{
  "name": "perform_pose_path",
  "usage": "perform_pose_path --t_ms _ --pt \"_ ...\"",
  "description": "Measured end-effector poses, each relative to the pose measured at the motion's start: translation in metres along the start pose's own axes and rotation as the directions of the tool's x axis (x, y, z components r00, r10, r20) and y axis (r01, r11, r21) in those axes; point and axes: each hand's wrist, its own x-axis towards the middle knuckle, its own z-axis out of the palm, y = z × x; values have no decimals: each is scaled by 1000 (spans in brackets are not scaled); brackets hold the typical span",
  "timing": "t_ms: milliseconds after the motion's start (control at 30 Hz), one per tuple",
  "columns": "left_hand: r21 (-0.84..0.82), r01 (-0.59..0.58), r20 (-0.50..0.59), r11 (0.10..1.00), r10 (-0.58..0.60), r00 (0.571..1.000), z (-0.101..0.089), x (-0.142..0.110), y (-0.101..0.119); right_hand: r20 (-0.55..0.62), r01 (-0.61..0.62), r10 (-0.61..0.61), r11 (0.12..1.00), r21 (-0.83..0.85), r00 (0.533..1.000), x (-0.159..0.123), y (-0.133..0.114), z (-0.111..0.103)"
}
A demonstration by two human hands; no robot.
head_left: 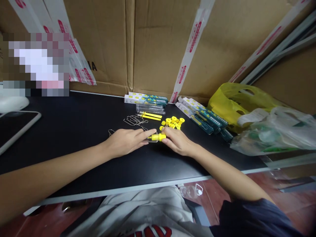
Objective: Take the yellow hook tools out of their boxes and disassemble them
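Between my hands, just above the black table, is a spring scale (156, 137) with a clear tube and a yellow end. My left hand (124, 142) is closed around the tube side, fingers pointing right. The thumb and fingers of my right hand (179, 141) pinch the yellow cap end. Loose yellow caps (174, 121) lie in a small heap just beyond my right hand. Bent metal wire hooks (134, 121) are spread behind my left hand. Farther back are yellow scale strips (151, 116) and clear plastic tubes (150, 109).
Printed narrow boxes (145, 98) lie along the cardboard at the back, and more boxes (199, 113) are stacked to the right. Yellow and clear plastic bags (278, 128) fill the right end of the table. A white-edged tablet (17, 128) lies at the left.
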Motion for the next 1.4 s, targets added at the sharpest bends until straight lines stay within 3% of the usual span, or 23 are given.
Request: perform_pose_path --t_ms 167,367,667,867,967,1133,1300,1400 --pt "164 -1 -34 987 7 999 -2 1 -1 -17 -121 125 979 164 992 0 -2 3" --pt "127 98 -82 987 -88 993 2 1 2 -8 -177 187 941 287 982 2 -3 3" --pt "174 129 43 976 -138 989 3 0 2 9 -78 78 992 97 997 1 7 -5" --pt "73 118 313 990 -135 940 2 5 -2 94 -53 49 998 35 994 2 6 -9" --pt "47 126 347 991 -134 928 0 7 -3 94 -2 7 999 -46 996 1 5 -9" --pt "12 106 295 994 -105 950 1 5 -5 44 83 -75 971 -223 996 -1 1 -8" --pt "22 57 162 998 -59 985 4 2 -3 -19 -82 82 996 -35 996 -1 -1 -11" --pt "84 30 29 996 -32 999 4 0 -1 21 -139 138 988 62 990 1 1 -12"
